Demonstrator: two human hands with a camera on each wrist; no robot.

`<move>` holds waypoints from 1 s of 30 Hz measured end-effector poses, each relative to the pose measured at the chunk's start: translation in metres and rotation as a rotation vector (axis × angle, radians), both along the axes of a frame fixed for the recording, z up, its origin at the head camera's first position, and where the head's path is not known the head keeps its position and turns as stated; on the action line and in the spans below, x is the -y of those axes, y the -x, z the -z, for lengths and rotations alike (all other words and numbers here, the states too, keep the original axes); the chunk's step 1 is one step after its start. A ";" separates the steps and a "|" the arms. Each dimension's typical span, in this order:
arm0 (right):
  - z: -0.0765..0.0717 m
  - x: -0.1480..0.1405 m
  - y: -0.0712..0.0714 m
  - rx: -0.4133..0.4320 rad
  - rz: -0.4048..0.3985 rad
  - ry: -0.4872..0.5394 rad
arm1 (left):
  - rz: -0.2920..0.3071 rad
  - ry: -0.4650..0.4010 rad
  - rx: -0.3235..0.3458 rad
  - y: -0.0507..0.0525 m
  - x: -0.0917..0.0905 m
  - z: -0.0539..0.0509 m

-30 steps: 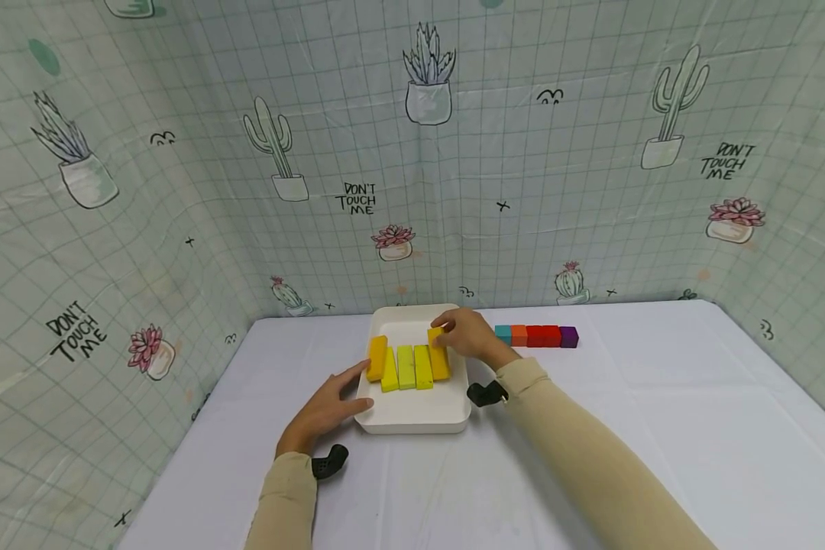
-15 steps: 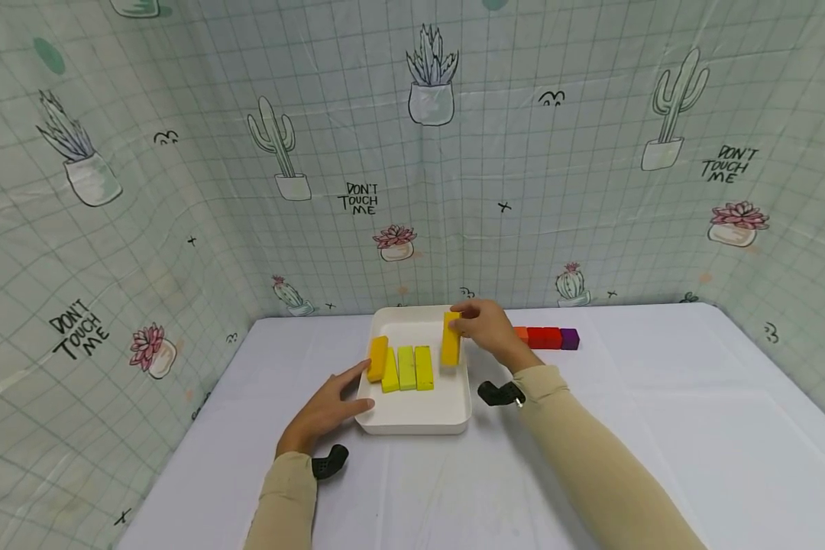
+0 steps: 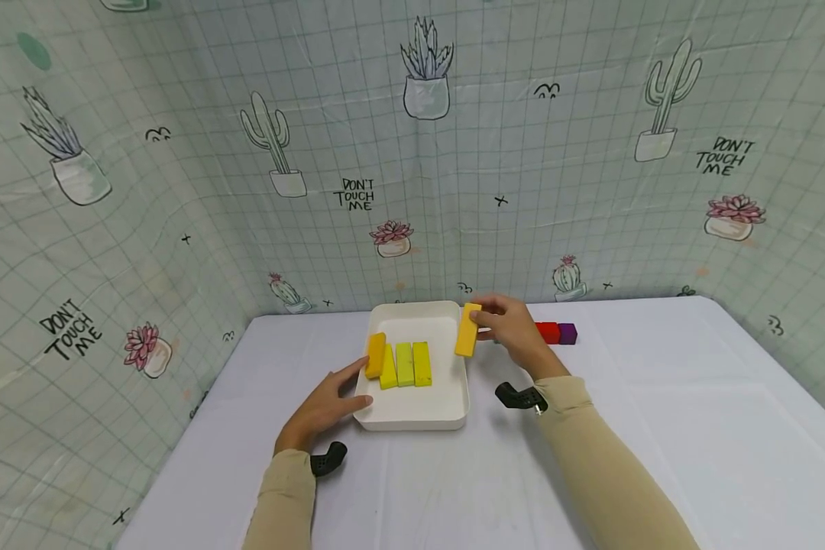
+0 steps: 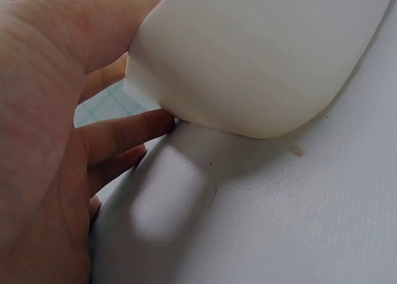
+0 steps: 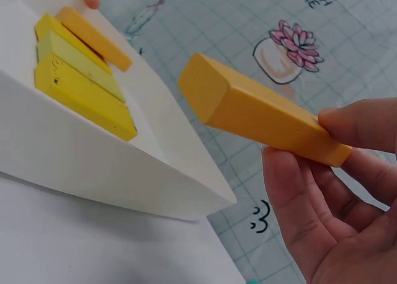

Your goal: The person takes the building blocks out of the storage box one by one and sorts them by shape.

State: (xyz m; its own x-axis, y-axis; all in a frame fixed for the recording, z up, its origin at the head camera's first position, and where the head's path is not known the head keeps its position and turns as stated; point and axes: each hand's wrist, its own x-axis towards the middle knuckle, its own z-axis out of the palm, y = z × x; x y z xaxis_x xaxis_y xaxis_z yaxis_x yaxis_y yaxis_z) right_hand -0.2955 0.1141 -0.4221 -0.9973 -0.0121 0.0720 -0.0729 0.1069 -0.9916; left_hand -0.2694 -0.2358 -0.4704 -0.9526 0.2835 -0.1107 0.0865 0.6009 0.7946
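My right hand [image 3: 519, 332] pinches one end of an orange-yellow rectangular block [image 5: 267, 113] between thumb and fingers. That block is held tilted above the right rim of a white tray [image 3: 412, 416], touching nothing else. Inside the tray lie several yellow blocks [image 3: 404, 363] side by side, with another orange-yellow block [image 3: 376, 355] at their left, leaning by the left wall. At the tray's near left side, my left hand [image 3: 323, 409] grips the wall, its thumb over the rim and its fingers on the outside, as the left wrist view shows.
Behind my right hand, a row of small cubes stands on the white table [image 3: 591, 443]; a red cube [image 3: 548, 333] and a purple cube [image 3: 567, 334] show, the others mostly hidden. A cactus-print cloth [image 3: 447, 168] hangs around the table's back and sides.
My right hand has lifted the orange-yellow block from the right end of the row and carried it right, over the tray's rim. My left hand has stayed on the tray.
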 end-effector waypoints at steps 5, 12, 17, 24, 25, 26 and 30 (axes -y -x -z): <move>0.004 -0.004 -0.004 -0.011 -0.006 0.006 | -0.006 -0.003 0.009 -0.001 0.000 0.002; 0.005 -0.007 -0.012 0.001 -0.013 -0.007 | -0.008 -0.012 0.023 0.000 0.001 0.002; 0.006 -0.012 -0.016 0.015 -0.015 0.000 | -0.006 0.000 0.012 0.000 0.001 0.002; 0.010 -0.023 -0.019 0.042 -0.004 0.007 | -0.011 0.004 0.018 0.000 0.001 0.001; 0.011 -0.024 -0.019 0.049 -0.001 0.006 | -0.013 0.004 0.019 0.000 0.001 0.001; 0.011 -0.026 -0.019 0.056 0.002 0.008 | -0.015 0.004 0.021 0.000 0.001 0.001; 0.013 -0.029 -0.022 0.071 -0.002 0.002 | -0.025 0.011 0.027 0.000 0.001 0.002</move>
